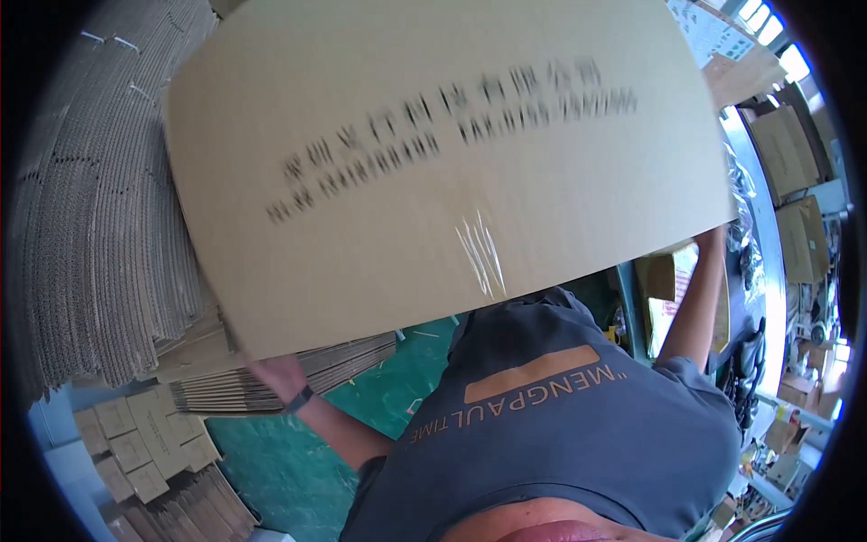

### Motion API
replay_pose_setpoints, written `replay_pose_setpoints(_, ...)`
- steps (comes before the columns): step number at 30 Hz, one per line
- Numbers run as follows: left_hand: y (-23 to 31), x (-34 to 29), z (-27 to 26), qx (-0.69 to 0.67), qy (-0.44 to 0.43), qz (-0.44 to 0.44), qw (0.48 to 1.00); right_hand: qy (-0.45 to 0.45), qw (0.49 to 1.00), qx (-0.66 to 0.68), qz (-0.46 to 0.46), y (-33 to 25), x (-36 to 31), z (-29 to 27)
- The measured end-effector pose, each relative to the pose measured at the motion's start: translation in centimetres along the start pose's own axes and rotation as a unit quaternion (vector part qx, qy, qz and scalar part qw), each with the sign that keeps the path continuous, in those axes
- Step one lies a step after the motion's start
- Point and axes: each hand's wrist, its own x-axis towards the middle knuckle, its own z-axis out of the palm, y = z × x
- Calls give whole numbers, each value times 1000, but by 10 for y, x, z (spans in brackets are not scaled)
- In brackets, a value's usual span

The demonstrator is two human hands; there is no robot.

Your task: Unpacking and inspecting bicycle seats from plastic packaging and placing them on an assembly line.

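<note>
A large brown cardboard box fills the upper middle of the head view, raised in front of my body. Its near face carries dark printing, blurred by motion, and a strip of clear tape at the lower edge. My left hand grips the box by its lower left corner, with a dark band on that wrist. At the lower right corner my right hand holds it as well. Most of the fingers of both hands are hidden behind the cardboard.
Tall stacks of flattened cardboard rise on the left. More flat sheets lie below the box, over a green floor. Closed cartons stand at lower left. A workbench with plastic-wrapped items runs along the right.
</note>
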Motion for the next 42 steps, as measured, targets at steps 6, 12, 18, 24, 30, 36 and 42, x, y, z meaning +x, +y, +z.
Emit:
replay_pose_setpoints(6, -201, 129, -94, 97, -105, -389, 910, -73, 956, 80, 272, 55, -12, 89)
replay_pose_setpoints(12, -269, 111, 32, -4, -122, -329, 936, 122, 877, 342, 316, 136, 4, 178)
replay_pose_setpoints(18, -259, 76, 44, 40, -12, -210, 977, -90, 885, 260, 375, 162, -76, 231)
replay_pose_setpoints(24, -306, -34, 125, 44, 124, -195, 972, -322, 867, -327, 196, 166, -163, 105)
replay_pose_setpoints(30, -404, -190, 217, 236, -283, -435, 821, -122, 917, -283, 253, 162, -244, -67)
replay_pose_setpoints(36, -477, -392, 381, 346, -735, -127, 569, 206, 932, 50, 295, 154, -343, -273)
replay_pose_setpoints(42, -538, -560, 567, 363, -701, 367, 493, 529, 790, 44, 307, 231, -415, -480)
